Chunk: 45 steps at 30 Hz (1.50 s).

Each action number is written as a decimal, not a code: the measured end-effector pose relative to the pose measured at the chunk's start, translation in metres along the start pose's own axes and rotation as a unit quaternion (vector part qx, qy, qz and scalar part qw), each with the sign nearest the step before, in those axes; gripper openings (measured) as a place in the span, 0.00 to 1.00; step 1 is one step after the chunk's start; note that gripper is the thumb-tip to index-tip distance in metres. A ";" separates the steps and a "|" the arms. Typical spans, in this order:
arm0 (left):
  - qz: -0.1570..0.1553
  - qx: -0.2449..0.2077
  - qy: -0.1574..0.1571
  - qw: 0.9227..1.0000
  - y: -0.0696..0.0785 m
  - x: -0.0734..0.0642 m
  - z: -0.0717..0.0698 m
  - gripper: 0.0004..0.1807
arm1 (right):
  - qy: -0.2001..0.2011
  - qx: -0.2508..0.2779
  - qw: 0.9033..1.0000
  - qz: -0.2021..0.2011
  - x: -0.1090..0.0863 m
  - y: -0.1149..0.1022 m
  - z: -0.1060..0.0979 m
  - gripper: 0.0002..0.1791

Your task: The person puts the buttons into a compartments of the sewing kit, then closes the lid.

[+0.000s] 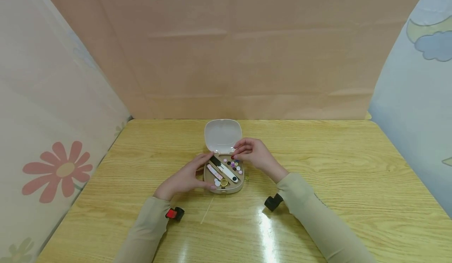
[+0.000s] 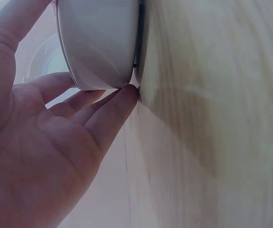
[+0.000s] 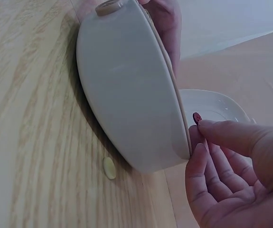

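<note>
An open sewing box (image 1: 233,190) with a pale lid (image 1: 223,134) raised at the back sits on the table. My left hand (image 1: 188,176) holds it at the left, thumb along the front rim; fingertips press the side wall (image 2: 98,42) in the left wrist view. Between thumb and fingertip my right hand (image 1: 257,153) pinches a small red button (image 3: 197,117) at the back right rim. Inside lie several mixed buttons (image 1: 233,165), a white tool (image 1: 227,171) with a dark end, a pink-and-white strip (image 1: 214,172), and a gold ring-shaped piece (image 1: 224,182).
A yellowish button (image 3: 109,168) lies on the wooden table (image 1: 318,168), close to the box's right side. Behind the table hangs a plain tan sheet (image 1: 229,59). Patterned cloths flank both sides. Black devices (image 1: 273,202) are worn at both wrists.
</note>
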<state>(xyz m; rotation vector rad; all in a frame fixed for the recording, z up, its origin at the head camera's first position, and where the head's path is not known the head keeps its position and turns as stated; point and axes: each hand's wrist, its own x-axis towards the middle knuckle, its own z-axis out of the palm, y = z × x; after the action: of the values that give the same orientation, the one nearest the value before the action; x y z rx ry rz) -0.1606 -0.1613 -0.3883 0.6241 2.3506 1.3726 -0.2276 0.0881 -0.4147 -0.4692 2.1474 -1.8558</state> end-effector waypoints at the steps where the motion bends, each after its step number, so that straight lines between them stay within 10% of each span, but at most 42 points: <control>1: 0.000 0.000 0.000 1.000 0.000 0.000 0.000 0.53 | 0.000 0.001 1.000 0.000 0.000 0.000 0.000 0.13; 45: -0.003 -0.003 0.004 1.000 0.002 -0.001 0.001 0.53 | -0.025 0.017 0.999 0.025 -0.024 -0.007 -0.021 0.15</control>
<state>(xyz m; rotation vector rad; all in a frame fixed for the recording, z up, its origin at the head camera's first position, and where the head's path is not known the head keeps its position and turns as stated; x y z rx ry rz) -0.1594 -0.1605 -0.3872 0.6109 2.3515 1.3807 -0.2134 0.1162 -0.4050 -0.4474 2.0718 -1.8318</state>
